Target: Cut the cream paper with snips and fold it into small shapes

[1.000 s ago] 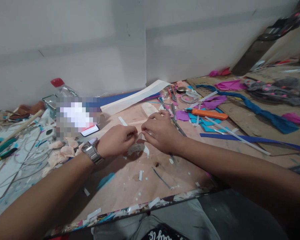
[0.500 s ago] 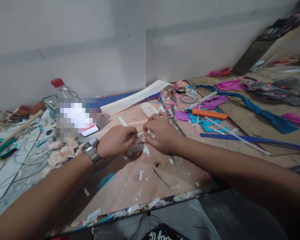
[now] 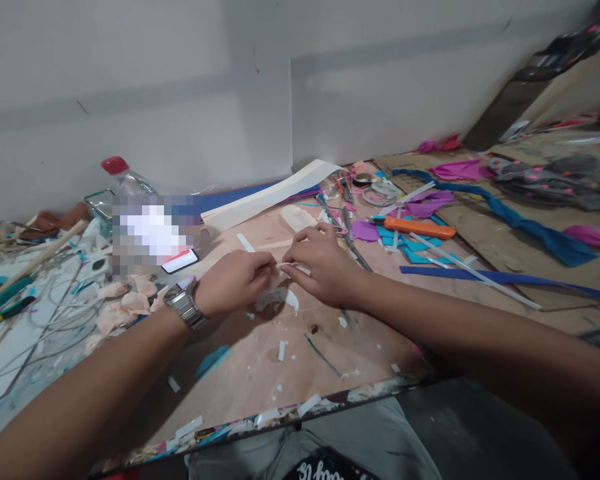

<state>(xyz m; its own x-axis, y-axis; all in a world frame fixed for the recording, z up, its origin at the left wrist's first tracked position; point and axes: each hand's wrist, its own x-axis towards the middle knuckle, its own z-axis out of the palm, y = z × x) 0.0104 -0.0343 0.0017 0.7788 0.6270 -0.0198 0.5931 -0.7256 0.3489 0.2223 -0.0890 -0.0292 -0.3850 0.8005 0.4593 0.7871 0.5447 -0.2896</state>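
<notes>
Over the middle of the worktable (image 3: 290,373), my two hands nearly meet. A thin pale strip (image 3: 283,265), maybe paper, runs between their fingertips. My left hand (image 3: 236,280), with a metal watch on its wrist, is closed with its fingertips pinching one end. My right hand (image 3: 325,263) pinches the strip between thumb and fingers; part of it is hidden in the grip. White residue (image 3: 280,300) marks the tabletop just below the hands. A small white strip (image 3: 245,243) lies beyond the left hand.
A phone (image 3: 180,261), partly pixelated, stands at left near crumpled peach paper (image 3: 125,310) and green-handled pliers (image 3: 5,300). An orange utility knife (image 3: 415,227) lies right among coloured scraps. A long cream strip (image 3: 275,193) lies behind; a blue strip (image 3: 495,275) lies right.
My right fingers have shifted slightly left and reset their pinch, and more of the pale strip shows at the fingertips. My left hand has barely moved.
</notes>
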